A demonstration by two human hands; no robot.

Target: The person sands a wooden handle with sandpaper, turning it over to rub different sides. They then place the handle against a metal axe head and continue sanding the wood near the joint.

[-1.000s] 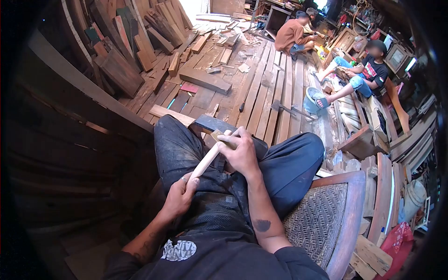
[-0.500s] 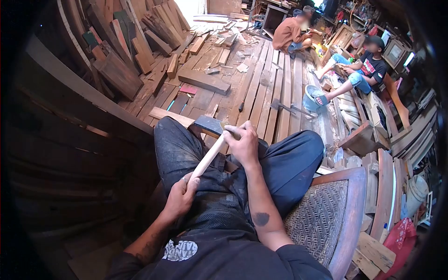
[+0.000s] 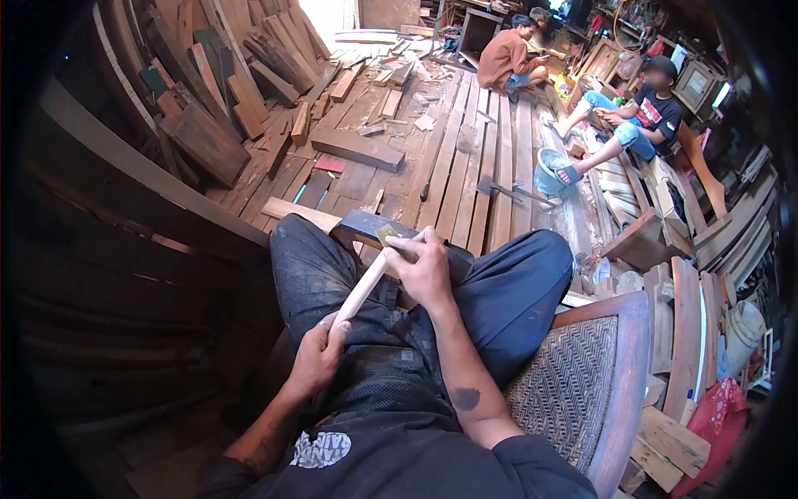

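Note:
A pale, smooth wooden stick (image 3: 362, 289) slants up from my lap. Its near end is in my left hand (image 3: 319, 356), the fingers wrapped round it. At the far end, my right hand (image 3: 425, 270) presses a yellowish-brown piece of sandpaper (image 3: 389, 236) against the wood, fingers bent over it. Just beyond the stick's tip, a dark block (image 3: 366, 223) lies across between my knees. Part of the sandpaper is hidden under my right fingers.
A woven-seat chair (image 3: 565, 374) stands at my right. Ahead on the plank floor lie a thick board (image 3: 359, 150), a hammer-like tool (image 3: 499, 190) and a bucket (image 3: 550, 173). Timber (image 3: 204, 141) leans at the left. Other people sit at the back right.
My right hand has come slightly back towards me at the stick's far end, and more of the sandpaper shows. My left hand keeps its hold on the near end.

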